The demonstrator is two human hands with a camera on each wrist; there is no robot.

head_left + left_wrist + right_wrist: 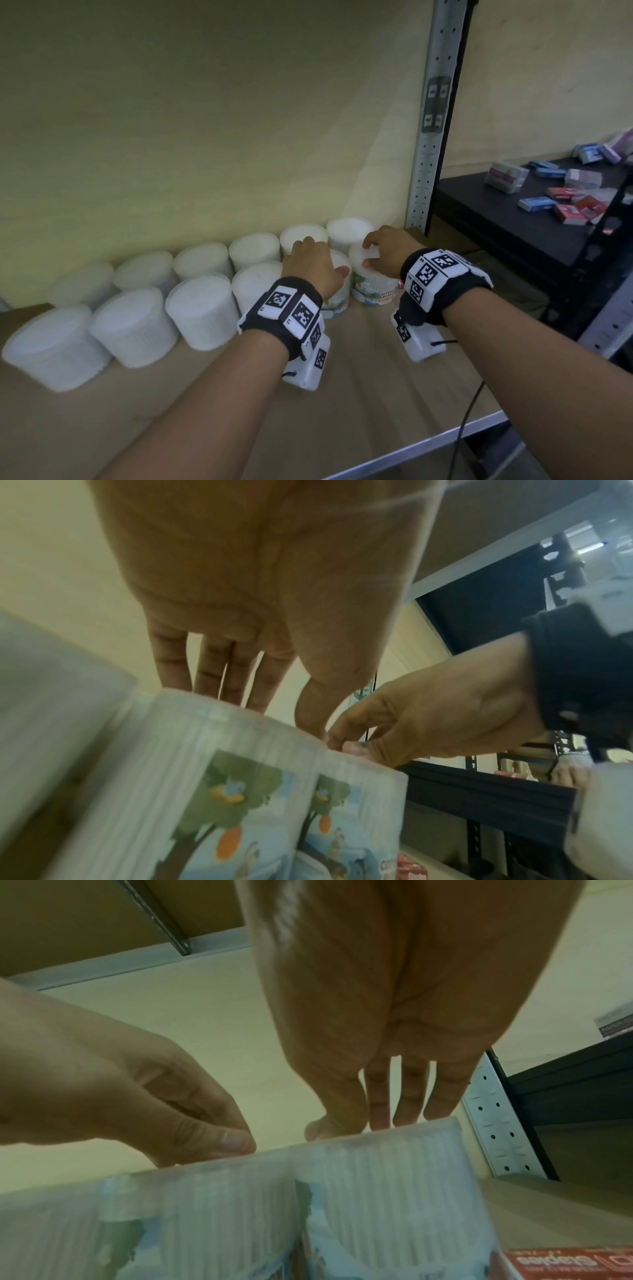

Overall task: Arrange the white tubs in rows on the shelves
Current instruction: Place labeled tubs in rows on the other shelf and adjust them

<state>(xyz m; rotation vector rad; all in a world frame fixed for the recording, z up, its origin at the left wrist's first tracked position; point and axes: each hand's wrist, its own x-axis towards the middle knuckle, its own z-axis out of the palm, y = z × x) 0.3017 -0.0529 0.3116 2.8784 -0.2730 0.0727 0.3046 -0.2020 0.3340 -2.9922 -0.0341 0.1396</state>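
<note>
On the shelf (359, 394) the back row of tubs (202, 260) stands against the wall (205, 120), the front row (202, 317) just before it. The left hand (313, 263) grips the second-last tub (337, 303) from above, the right hand (390, 250) the last tub (375, 289), beside the post (435, 120); boxes (568, 202) lie further right

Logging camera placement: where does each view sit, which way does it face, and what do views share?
Head: worn on the head, facing forward and down at the shelf; shows both forearms, left hand and right hand.
Left wrist: under that wrist, facing along the palm to the left labelled tub; right hand also shows.
Right wrist: under that wrist, facing along the palm to the right labelled tub; left hand also shows.
Shared: both wrist views hold both hands and both labelled tubs.
</note>
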